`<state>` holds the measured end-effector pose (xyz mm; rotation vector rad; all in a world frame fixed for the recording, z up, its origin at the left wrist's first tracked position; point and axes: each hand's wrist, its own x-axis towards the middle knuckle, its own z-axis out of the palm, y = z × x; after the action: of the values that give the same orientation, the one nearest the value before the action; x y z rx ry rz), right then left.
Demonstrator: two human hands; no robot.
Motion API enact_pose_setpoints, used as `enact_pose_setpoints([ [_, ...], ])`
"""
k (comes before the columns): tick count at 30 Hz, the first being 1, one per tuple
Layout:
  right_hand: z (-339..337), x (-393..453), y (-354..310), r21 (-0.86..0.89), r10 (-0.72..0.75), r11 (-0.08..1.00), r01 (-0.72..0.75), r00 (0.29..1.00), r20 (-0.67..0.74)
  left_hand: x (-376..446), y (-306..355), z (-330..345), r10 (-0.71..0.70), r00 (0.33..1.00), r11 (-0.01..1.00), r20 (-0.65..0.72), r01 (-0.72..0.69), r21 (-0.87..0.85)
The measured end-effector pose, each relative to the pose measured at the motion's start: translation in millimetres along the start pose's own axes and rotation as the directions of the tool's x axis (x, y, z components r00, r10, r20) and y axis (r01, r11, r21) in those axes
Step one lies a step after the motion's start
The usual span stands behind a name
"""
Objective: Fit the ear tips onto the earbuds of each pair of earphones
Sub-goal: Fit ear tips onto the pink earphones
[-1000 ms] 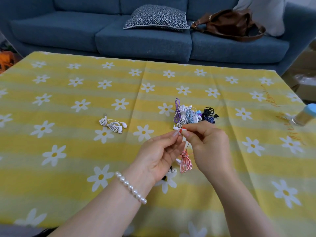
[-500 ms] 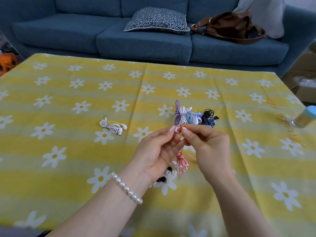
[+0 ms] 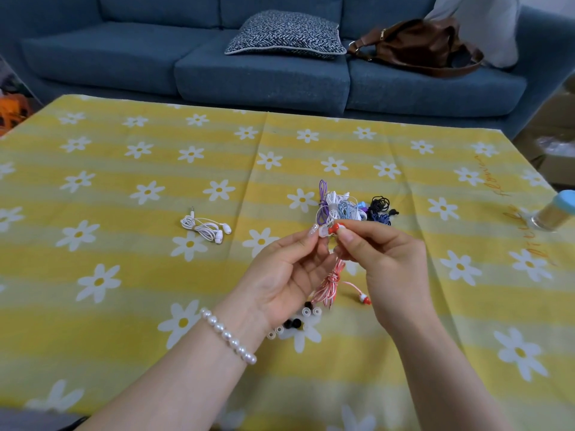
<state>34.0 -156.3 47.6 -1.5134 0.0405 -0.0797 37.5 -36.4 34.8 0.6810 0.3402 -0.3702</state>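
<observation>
My right hand (image 3: 379, 259) pinches a red earbud (image 3: 334, 227) at its fingertips. My left hand (image 3: 286, 272) pinches a pale ear tip (image 3: 323, 232) right against that bud. The red-and-white cord bundle (image 3: 328, 287) hangs below my hands, and its second red earbud (image 3: 364, 298) dangles just above the cloth. Loose black and white ear tips (image 3: 294, 321) lie under my left wrist. A white pair of earphones (image 3: 205, 228) lies to the left. A heap of purple, white, blue and black earphones (image 3: 354, 208) sits just beyond my fingertips.
A yellow daisy tablecloth (image 3: 124, 275) covers the table. A jar with a blue lid (image 3: 557, 211) lies at the right edge. Behind the table stands a blue sofa (image 3: 249, 66) with a patterned cushion (image 3: 284, 34) and a brown bag (image 3: 417, 46).
Both hands have lifted slightly with the red earphones, so the cord bundle hangs higher. The second red earbud has swung out to the right and shows below my right hand.
</observation>
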Motion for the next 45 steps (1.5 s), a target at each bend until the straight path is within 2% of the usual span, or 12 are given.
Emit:
enact_pose_setpoints([
  [10, -0.1, -0.7, 1.2, -0.003, -0.036, 0.999, 0.036, 0.999, 0.018, 0.8, -0.8, 0.6, 0.011, 1.0, 1.0, -0.02, -0.011, 0.023],
  [22, 3.9, -2.3, 6.5, -0.186, -0.115, 0.977, 0.106, 0.993, -0.036, -1.8, -5.5, 5.2, 0.15, 0.986, 0.981, -0.077, -0.138, 0.14],
  [33, 7.5, -2.5, 13.8, -0.337, -0.186, 0.932, 0.136, 0.975, -0.121, -5.5, -12.1, 9.8, 0.259, 0.964, 0.941, -0.064, -0.237, 0.241],
  [41, 11.2, -4.8, 16.2, -0.376, -0.209, 0.917, 0.135, 0.964, -0.163, -4.5, -18.3, 9.6, 0.26, 0.962, 0.943, -0.083, -0.234, 0.239],
  [45, 14.3, -5.9, 23.9, -0.43, -0.3, 0.883, 0.186, 0.929, -0.214, -6.8, -19.7, 13.5, 0.235, 0.969, 0.958, -0.078, -0.218, 0.187],
])
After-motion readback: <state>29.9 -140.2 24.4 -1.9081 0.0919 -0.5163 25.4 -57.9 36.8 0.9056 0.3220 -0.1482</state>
